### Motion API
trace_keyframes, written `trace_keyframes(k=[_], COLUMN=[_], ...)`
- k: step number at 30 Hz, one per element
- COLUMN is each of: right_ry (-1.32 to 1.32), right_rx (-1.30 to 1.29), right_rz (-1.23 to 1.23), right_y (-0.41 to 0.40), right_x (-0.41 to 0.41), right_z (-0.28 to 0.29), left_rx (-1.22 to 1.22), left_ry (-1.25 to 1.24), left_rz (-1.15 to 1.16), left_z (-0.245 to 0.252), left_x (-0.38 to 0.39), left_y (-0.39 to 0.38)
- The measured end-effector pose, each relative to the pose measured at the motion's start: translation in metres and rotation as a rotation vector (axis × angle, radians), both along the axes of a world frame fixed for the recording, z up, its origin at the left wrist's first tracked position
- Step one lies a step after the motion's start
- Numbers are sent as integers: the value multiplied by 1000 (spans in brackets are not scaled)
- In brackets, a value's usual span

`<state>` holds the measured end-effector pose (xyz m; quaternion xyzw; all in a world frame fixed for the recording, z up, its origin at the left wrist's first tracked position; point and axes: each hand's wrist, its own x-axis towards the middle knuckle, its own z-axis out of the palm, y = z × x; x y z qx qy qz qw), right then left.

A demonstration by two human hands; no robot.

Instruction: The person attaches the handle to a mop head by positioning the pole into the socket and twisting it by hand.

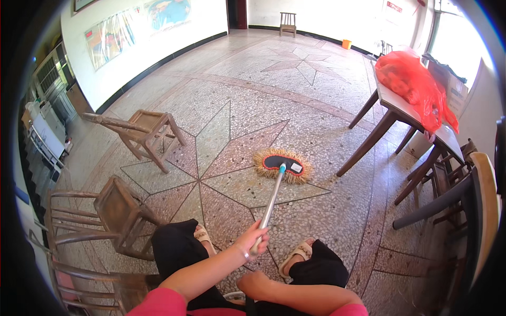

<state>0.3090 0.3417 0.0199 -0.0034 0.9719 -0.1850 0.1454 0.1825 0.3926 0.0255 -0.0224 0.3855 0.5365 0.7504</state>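
Note:
My left hand (253, 239) grips the grip end of a silver metal mop handle (271, 205). From it the handle slopes away across the floor to a teal joint (282, 168). This joint meets an oval dust mop head (270, 161) with a tan string fringe, a black backing with red edging and a small white label. The fringe lies flat on the terrazzo floor. Close to my lap is my right hand (253, 284), bent inward with its fingers hidden, so what it holds does not show. It is apart from the handle.
Wooden chairs stand at left, one upright (148, 122), another nearer (118, 207). At right a table (395, 100) carries a red plastic bag (411, 83), with its legs reaching toward the mop. Far off are a small chair (287, 25) and an orange bin (346, 44).

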Motion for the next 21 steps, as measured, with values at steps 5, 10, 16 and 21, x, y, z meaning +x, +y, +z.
trace_keyframes(k=[5,10,16,21], right_ry=[-44,-266,-210,-183], right_rx=[-173,-207,-78,-42], right_rz=[91,37,-90,-98], right_y=[-1,21,56,59], right_x=[4,-7,-10,-22], right_z=[6,17,-19,-23], left_rx=[-87,-122,-83,32], left_ry=[2,-46,-106,-83], left_rz=[-20,26,63,71], left_z=[16,46,55,17], left_x=[-18,-24,-37,-50], left_y=[-108,-154,-117,-28])
